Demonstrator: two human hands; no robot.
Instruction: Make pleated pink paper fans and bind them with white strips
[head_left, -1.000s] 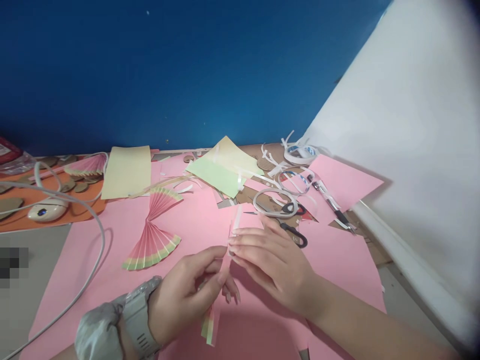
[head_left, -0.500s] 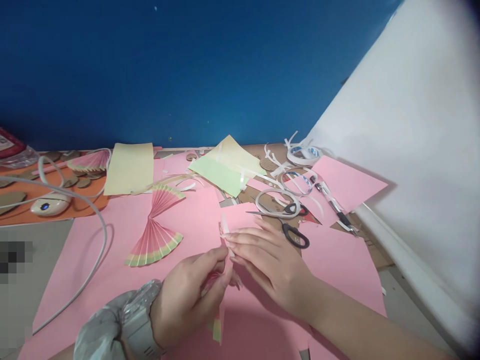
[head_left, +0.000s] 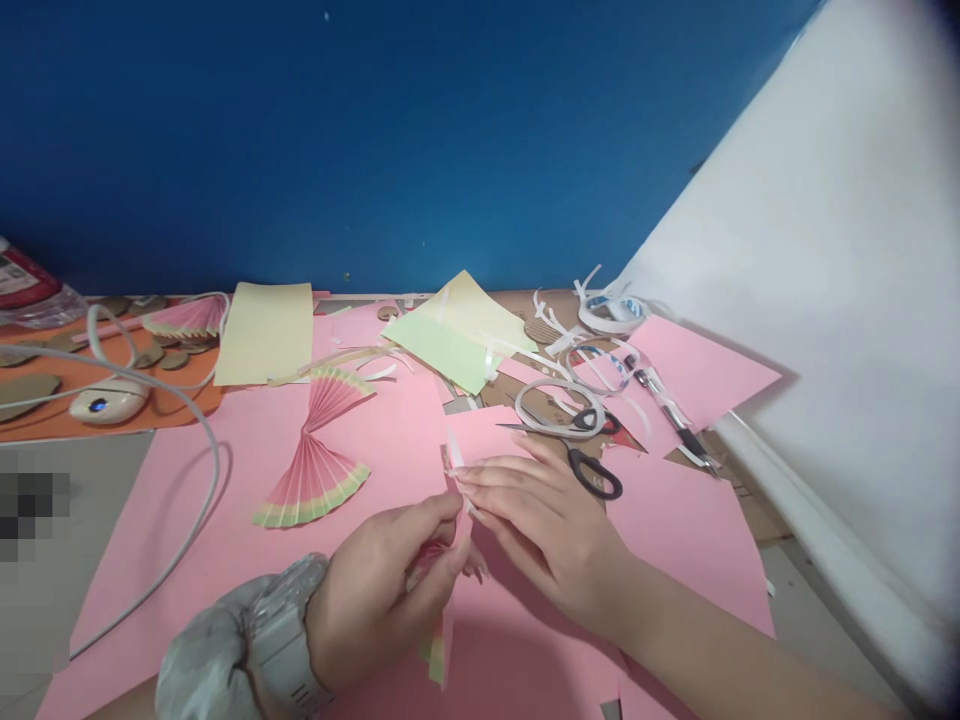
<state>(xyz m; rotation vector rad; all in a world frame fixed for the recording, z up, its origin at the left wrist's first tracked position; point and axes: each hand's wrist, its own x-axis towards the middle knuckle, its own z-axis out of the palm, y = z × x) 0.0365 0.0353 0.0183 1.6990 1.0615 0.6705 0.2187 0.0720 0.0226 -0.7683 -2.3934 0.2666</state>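
My left hand (head_left: 397, 580) is closed around a folded pleated paper (head_left: 433, 650), pink with a yellow and green end showing below the fingers. A narrow white tape strip (head_left: 454, 448) runs along the upper part of that paper. Fingertips of my right hand (head_left: 551, 520) are together on the strip, just above the left thumb and finger; whether they pinch or press it is partly hidden. Left of the hands lies an opened pleated paper fan (head_left: 319, 465), pink with yellow-green edges. Black-handled scissors (head_left: 596, 472) rest right behind my right hand.
Large pink sheets (head_left: 202, 480) cover the worktop. Behind are a yellow sheet (head_left: 264, 335), a yellow-green sheet (head_left: 457, 335), tape rolls (head_left: 611, 312), a pen (head_left: 675, 415) and a pink square (head_left: 705, 375). A white cable (head_left: 214, 460) loops at the left, beside a cream-coloured device (head_left: 109, 400).
The whole view has shifted slightly. Both hands stay at the folded paper and its white strip, with almost no visible motion.
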